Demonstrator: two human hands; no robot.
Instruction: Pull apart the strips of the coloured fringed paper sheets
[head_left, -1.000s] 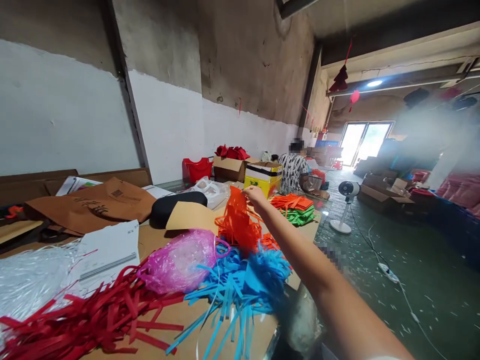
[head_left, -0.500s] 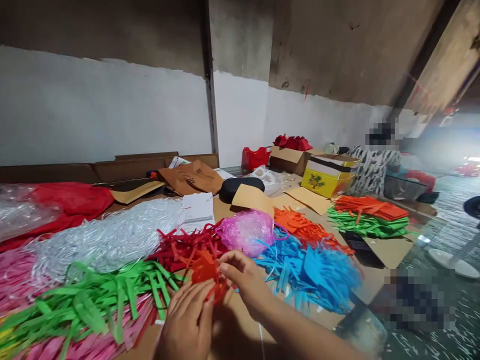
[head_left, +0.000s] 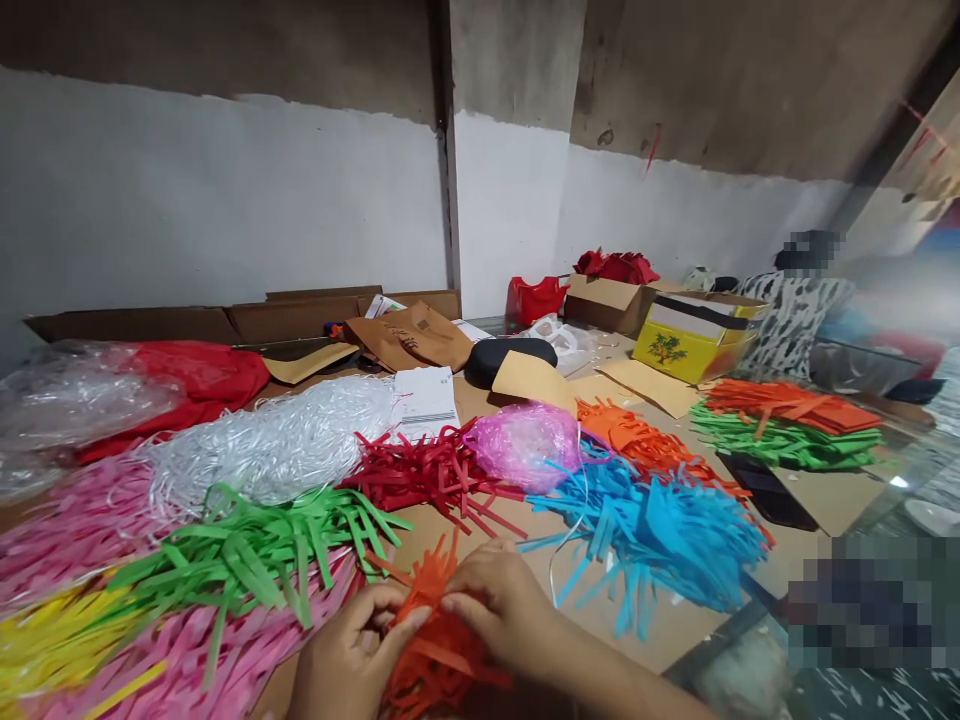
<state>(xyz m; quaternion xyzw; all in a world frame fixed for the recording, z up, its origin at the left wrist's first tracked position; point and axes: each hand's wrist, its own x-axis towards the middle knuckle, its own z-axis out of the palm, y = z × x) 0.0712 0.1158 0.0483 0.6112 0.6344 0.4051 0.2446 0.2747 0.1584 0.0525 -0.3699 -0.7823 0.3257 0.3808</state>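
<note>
My left hand (head_left: 352,650) is closed on a bundle of orange strips (head_left: 431,665) at the bottom centre, thumb and fingers pinching its left side. Opposite it, my right hand (head_left: 510,610) pinches the same bundle from the right. Frayed orange ends stick up between the hands and hang below them. Green strips (head_left: 255,550) lie just left of the hands, dark red strips (head_left: 424,475) beyond them, and blue strips (head_left: 660,530) to the right. A thin white string (head_left: 577,520) runs down near the blue strips.
Silvery white strands (head_left: 270,445), pink strips (head_left: 82,520) and yellow strips (head_left: 60,640) lie left. A pink plastic bundle (head_left: 525,445), black case (head_left: 512,358) and yellow box (head_left: 694,345) stand farther back. A phone (head_left: 769,490) lies right. A person (head_left: 787,310) is at the back right.
The view has shifted, so the table's things sit farther right. Both hands are lower in view, and the orange strips now spread out above and below them.
</note>
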